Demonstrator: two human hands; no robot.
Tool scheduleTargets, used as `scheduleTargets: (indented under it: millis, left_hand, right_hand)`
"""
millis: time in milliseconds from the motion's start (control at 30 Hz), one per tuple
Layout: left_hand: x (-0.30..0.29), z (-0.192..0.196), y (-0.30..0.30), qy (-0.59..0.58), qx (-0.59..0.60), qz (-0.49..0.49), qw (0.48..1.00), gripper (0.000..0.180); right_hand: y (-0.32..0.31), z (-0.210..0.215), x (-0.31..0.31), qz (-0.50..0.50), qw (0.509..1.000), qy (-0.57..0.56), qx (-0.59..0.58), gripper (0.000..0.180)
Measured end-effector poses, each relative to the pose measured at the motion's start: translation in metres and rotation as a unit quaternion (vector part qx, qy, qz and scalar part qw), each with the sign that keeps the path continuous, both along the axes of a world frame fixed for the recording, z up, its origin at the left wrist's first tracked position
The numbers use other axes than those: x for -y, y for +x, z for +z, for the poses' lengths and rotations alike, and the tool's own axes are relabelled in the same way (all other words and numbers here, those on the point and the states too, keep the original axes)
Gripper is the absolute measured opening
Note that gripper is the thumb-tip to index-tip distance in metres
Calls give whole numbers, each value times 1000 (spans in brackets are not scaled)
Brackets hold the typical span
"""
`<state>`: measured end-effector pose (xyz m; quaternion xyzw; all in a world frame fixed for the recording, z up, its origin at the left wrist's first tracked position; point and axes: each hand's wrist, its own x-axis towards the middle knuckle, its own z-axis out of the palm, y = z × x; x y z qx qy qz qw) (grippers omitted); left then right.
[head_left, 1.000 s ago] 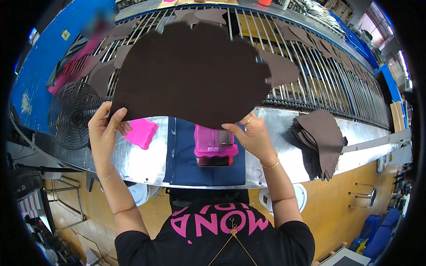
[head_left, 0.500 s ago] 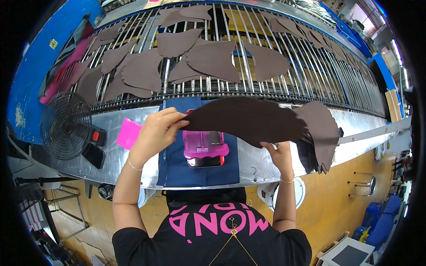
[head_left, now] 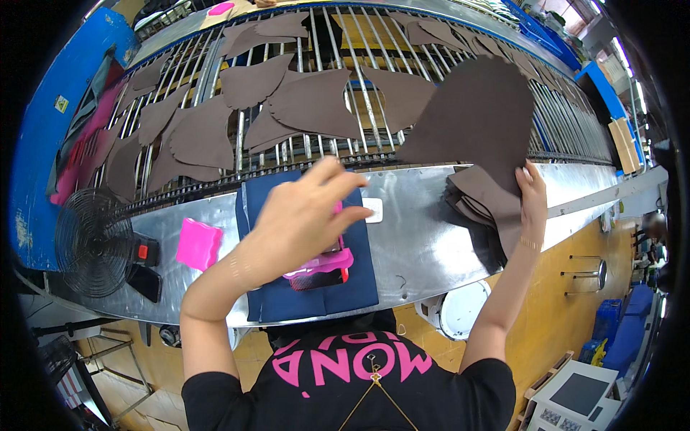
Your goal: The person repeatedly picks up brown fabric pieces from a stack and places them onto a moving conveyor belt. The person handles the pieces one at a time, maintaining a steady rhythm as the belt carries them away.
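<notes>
My right hand pinches the lower edge of a large dark brown cut piece, held up over a stack of the same brown pieces on the metal bench. My left hand hangs empty with fingers spread above a pink tool that lies on a dark blue mat. Several more brown pieces lie spread over the roller conveyor beyond the bench.
A pink block lies on the shiny metal bench left of the mat. A black wire-guard fan stands at the bench's left end. A blue panel runs along the left. A white bucket sits under the bench.
My left hand let go of the brown piece and drew back over the pink tool. My right hand swung the piece to the right, above the stack.
</notes>
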<state>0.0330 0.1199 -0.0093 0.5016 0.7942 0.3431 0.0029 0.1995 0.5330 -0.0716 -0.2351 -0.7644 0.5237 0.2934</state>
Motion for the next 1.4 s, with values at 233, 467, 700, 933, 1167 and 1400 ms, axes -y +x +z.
scheduleTargets:
  millis: [233, 467, 700, 933, 1167, 1400]
  left_hand:
    - [82, -8, -10, 23, 103, 243, 964, 33]
    - [151, -53, -15, 87, 209, 372, 900, 29]
    - [166, -64, -18, 131, 241, 366, 889, 34]
    - [141, -77, -38, 202, 240, 289, 905, 43]
    - [117, -63, -20, 190, 239, 279, 910, 43]
    - [144, -72, -6, 198, 230, 305, 903, 39]
  right_hand:
    - [-127, -58, -126, 25, 986, -9, 163, 45]
    - [-190, -132, -188, 22, 960, 118, 253, 42]
    - [-141, -50, -65, -185, 910, 214, 303, 49]
    - [68, -83, -19, -405, 808, 211, 372, 60]
    - [73, -53, 17, -406, 783, 115, 457, 65]
    - [72, -72, 24, -440, 781, 155, 415, 59]
